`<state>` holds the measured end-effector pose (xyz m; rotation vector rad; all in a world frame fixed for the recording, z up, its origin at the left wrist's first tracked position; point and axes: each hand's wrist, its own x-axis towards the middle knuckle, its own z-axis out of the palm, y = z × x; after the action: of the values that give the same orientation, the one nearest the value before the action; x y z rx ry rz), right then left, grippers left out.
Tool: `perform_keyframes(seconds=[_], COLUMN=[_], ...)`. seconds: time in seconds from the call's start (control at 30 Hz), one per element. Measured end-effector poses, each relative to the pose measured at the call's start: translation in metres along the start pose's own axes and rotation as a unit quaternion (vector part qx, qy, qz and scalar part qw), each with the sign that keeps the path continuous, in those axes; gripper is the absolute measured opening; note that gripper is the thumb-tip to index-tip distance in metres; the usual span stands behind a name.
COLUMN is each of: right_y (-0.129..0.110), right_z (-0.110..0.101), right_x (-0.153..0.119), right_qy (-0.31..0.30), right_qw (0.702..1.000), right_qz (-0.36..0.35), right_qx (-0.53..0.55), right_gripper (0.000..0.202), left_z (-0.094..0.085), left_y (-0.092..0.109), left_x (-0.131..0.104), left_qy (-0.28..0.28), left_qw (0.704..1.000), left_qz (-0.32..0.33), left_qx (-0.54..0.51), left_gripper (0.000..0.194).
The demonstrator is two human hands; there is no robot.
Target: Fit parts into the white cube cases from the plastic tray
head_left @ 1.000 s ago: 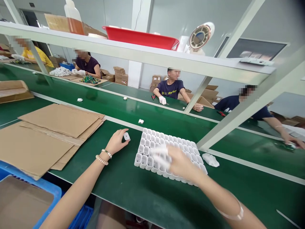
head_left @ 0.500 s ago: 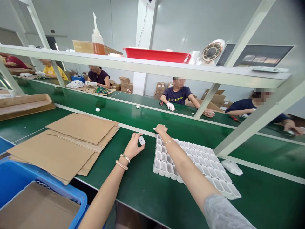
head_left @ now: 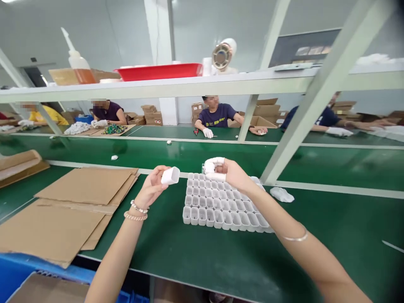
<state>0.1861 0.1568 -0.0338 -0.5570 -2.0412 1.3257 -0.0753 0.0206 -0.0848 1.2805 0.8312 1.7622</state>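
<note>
White open-ended plastic shell [head_left: 170, 176] is pinched in the left hand [head_left: 152, 188], right hand [head_left: 229, 171] curled round a small white blocky part [head_left: 208, 168]. Not joined yet, and I'd guess those upright open white cases [head_left: 210, 218] nearby are unfinished too.

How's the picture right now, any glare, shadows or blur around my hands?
Head view: soft reflections on the green belt; head view: dark shadow on the green bench, nearer you than the white cups; head view: the white housing in your left hand reads clearly, fine detail on the small piece in your right hand doesn't.
</note>
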Motion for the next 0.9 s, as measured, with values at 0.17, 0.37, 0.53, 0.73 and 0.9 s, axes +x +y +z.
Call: perform_keyframes(seconds=[0.17,0.37,0.53,0.73,0.9], right_y=[-0.032,-0.042,-0.044,-0.042,-0.042], right_z=[-0.011,-0.030,-0.035,-0.029,-0.026], right_x=[-0.064,-0.084,-0.085,-0.083,-0.084], right_qy=[0.095,0.156,0.160,0.176,0.195], right_qw=[0.963,0.871,0.834,0.814,0.799], right_qz=[-0.226,-0.403,-0.435,-0.452,-0.457], right_qx=[-0.113,-0.235,-0.300,-0.319,-0.340], right_gripper=[0.045,0.057,0.057,0.052,0.053], left_z=[0.056,0.104,0.139,0.157,0.159], left_y=[0.034,0.030,0.029,0.029,0.030], left_x=[0.037,0.047,0.033,0.017,0.013], left_qy=[-0.101,-0.121,-0.085,0.003,0.004], left_qw=[0.981,0.984,0.995,0.991,0.990], left_qz=[0.123,0.122,-0.029,-0.059,-0.059], left_qx=[0.107,0.041,0.051,0.124,0.129], left_gripper=[0.051,0.038,0.045,0.048,0.042])
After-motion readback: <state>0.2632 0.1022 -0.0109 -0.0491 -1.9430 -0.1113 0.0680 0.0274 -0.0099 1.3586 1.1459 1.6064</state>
